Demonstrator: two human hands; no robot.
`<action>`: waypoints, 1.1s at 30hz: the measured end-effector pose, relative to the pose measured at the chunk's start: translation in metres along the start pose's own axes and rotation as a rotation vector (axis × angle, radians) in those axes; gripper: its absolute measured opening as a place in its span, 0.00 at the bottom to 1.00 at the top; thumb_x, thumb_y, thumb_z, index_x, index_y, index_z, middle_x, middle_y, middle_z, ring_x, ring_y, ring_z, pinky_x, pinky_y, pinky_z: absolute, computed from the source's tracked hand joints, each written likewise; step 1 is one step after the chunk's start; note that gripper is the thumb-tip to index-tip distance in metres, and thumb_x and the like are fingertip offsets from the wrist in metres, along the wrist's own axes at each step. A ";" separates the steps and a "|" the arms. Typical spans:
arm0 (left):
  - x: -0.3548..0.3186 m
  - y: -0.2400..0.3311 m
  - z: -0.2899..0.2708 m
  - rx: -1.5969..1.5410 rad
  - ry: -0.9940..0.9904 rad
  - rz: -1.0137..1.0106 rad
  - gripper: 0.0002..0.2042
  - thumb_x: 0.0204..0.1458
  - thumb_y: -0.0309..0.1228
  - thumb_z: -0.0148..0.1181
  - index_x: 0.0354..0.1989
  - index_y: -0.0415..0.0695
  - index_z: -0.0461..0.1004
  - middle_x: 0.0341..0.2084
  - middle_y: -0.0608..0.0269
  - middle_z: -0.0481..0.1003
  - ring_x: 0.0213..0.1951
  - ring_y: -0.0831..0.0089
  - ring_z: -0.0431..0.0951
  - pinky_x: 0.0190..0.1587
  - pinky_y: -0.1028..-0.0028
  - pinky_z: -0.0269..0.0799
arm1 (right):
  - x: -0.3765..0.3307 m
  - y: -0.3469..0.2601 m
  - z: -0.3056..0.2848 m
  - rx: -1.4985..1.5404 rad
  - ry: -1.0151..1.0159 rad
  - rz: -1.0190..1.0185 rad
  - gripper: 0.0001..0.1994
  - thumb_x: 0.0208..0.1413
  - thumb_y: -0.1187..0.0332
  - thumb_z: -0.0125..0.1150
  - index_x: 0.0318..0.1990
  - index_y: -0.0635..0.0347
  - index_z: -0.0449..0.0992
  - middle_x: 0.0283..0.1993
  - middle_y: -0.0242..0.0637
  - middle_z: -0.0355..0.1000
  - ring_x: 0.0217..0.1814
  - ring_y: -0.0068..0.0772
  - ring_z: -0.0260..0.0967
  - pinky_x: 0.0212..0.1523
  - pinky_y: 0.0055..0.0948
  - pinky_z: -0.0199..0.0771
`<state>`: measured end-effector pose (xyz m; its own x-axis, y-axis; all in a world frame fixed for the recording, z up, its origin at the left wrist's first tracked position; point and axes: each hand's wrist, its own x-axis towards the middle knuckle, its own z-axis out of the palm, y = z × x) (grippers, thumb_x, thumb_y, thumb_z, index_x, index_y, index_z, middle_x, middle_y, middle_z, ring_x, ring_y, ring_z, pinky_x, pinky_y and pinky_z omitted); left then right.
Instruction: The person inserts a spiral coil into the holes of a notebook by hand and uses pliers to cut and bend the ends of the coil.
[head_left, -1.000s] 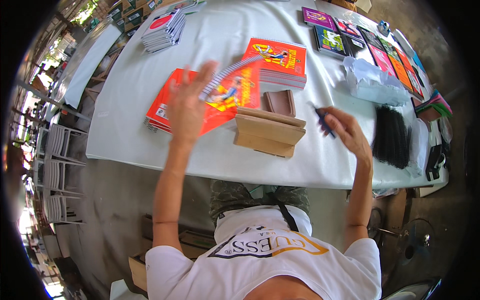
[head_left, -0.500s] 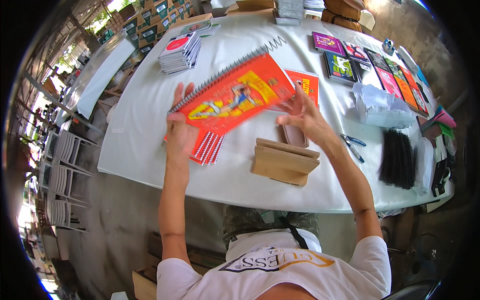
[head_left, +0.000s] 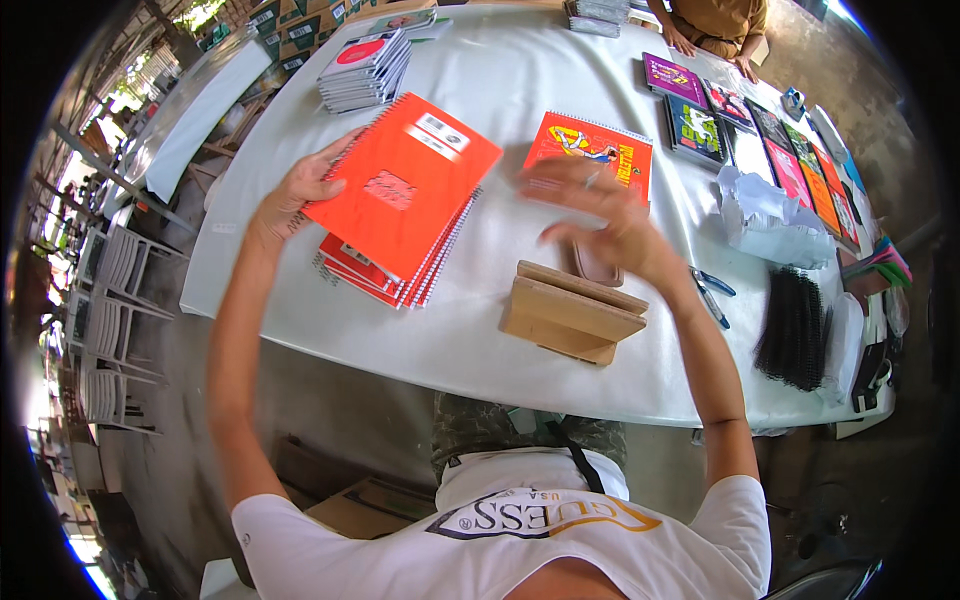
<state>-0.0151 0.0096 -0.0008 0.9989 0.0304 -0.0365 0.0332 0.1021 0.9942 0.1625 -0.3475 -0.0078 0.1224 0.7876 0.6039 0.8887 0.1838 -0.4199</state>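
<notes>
My left hand grips a red spiral notebook at its coiled left edge, thumb on the cover. Its plain back side with a white label faces up. Beneath it, a stack of red spiral notebooks lies fanned on the table. My right hand is off that notebook, fingers apart and slightly blurred. It hovers by the near edge of another notebook with a red and yellow illustrated cover. Just below that hand stand a brown wooden block stand and a small brown tray, partly hidden.
Blue-handled pliers and a bundle of black plastic coils lie at right, near crumpled white wrapping. Colourful notebooks line the far right. A notebook stack stands far left. Another person's hands rest on the far edge.
The held notebook has been turned over, from illustrated cover to plain back, and moved left above the stack. My right hand has let go of it. The person across the table has come into view.
</notes>
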 end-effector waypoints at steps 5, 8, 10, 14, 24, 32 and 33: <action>-0.025 -0.064 -0.108 0.765 0.018 -0.295 0.49 0.39 0.20 0.65 0.73 0.39 0.45 0.68 0.57 0.59 0.68 0.68 0.59 0.70 0.69 0.48 | -0.031 0.123 -0.037 -0.169 0.282 0.463 0.14 0.52 0.62 0.70 0.42 0.60 0.81 0.50 0.46 0.75 0.49 0.40 0.75 0.47 0.34 0.74; -0.003 -0.086 -0.086 0.486 0.051 -0.337 0.51 0.36 0.20 0.65 0.73 0.40 0.44 0.70 0.57 0.55 0.70 0.65 0.56 0.71 0.68 0.47 | -0.086 0.196 -0.048 -0.678 0.232 0.917 0.24 0.46 0.48 0.73 0.32 0.65 0.79 0.40 0.48 0.77 0.41 0.37 0.77 0.38 0.33 0.77; -0.019 -0.086 -0.086 0.466 0.100 -0.357 0.49 0.37 0.16 0.60 0.74 0.45 0.46 0.70 0.55 0.56 0.70 0.65 0.56 0.71 0.68 0.45 | -0.080 0.210 -0.050 -0.158 -0.013 1.303 0.31 0.46 0.40 0.71 0.31 0.66 0.77 0.31 0.39 0.76 0.34 0.28 0.74 0.37 0.34 0.78; -0.024 -0.074 -0.077 1.123 0.211 -0.360 0.47 0.41 0.14 0.58 0.74 0.54 0.49 0.71 0.49 0.54 0.71 0.60 0.54 0.71 0.67 0.47 | -0.083 0.221 -0.045 0.295 0.193 1.249 0.23 0.46 0.55 0.77 0.15 0.61 0.73 0.20 0.34 0.74 0.20 0.25 0.73 0.23 0.25 0.80; 0.127 -0.083 0.143 0.702 0.491 0.328 0.42 0.53 0.31 0.66 0.73 0.43 0.47 0.70 0.44 0.52 0.73 0.58 0.46 0.71 0.66 0.44 | -0.082 0.159 -0.069 -0.410 0.454 0.816 0.12 0.46 0.65 0.70 0.30 0.64 0.78 0.29 0.42 0.79 0.29 0.36 0.76 0.32 0.36 0.73; 0.101 -0.037 0.201 0.099 0.212 0.210 0.20 0.65 0.30 0.50 0.63 0.36 0.63 0.59 0.50 0.69 0.58 0.73 0.70 0.63 0.74 0.61 | -0.139 -0.001 -0.046 0.443 0.801 0.547 0.11 0.53 0.77 0.67 0.43 0.66 0.77 0.40 0.35 0.78 0.39 0.22 0.73 0.42 0.26 0.75; 0.085 -0.034 0.208 0.164 0.167 0.255 0.19 0.64 0.31 0.51 0.61 0.36 0.66 0.60 0.50 0.69 0.59 0.71 0.70 0.64 0.72 0.62 | -0.158 -0.009 -0.037 0.540 0.806 0.523 0.12 0.53 0.79 0.66 0.46 0.67 0.77 0.42 0.36 0.78 0.43 0.24 0.74 0.46 0.28 0.78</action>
<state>0.0761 -0.1976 -0.0170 0.9568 0.1978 0.2132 -0.1988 -0.0904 0.9759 0.1512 -0.4952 -0.0748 0.8542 0.2649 0.4473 0.3569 0.3268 -0.8751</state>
